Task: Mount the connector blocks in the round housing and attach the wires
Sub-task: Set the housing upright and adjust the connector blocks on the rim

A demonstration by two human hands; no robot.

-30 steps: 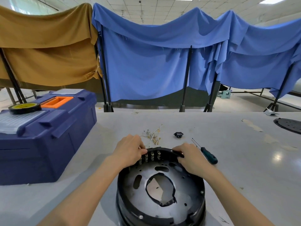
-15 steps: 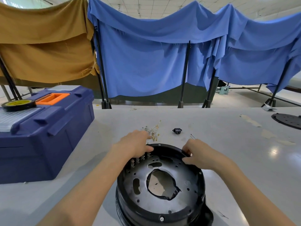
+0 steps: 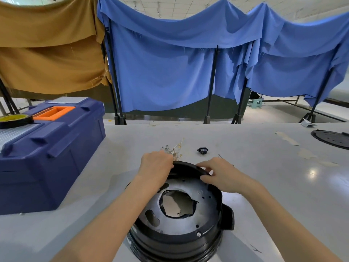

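The round black housing [image 3: 181,220] stands on the grey table in front of me, its grey inner plate showing a large ragged centre hole. My left hand [image 3: 155,167] grips the far left part of its rim, covering the connector blocks there. My right hand [image 3: 221,174] grips the far right part of the rim. A small bundle of thin wires with gold terminals [image 3: 175,148] lies just beyond my left hand. A small black connector block [image 3: 202,150] lies loose on the table past the housing.
A blue toolbox [image 3: 49,148] with an orange handle and a yellow tape roll [image 3: 16,120] on top stands at the left. A black round lid [image 3: 332,138] lies at the far right. Blue and brown cloths hang on stands behind the table.
Both hands have turned the housing clockwise; its side tab now shows at the right. The connector blocks and the screwdriver have gone out of sight behind my hands.
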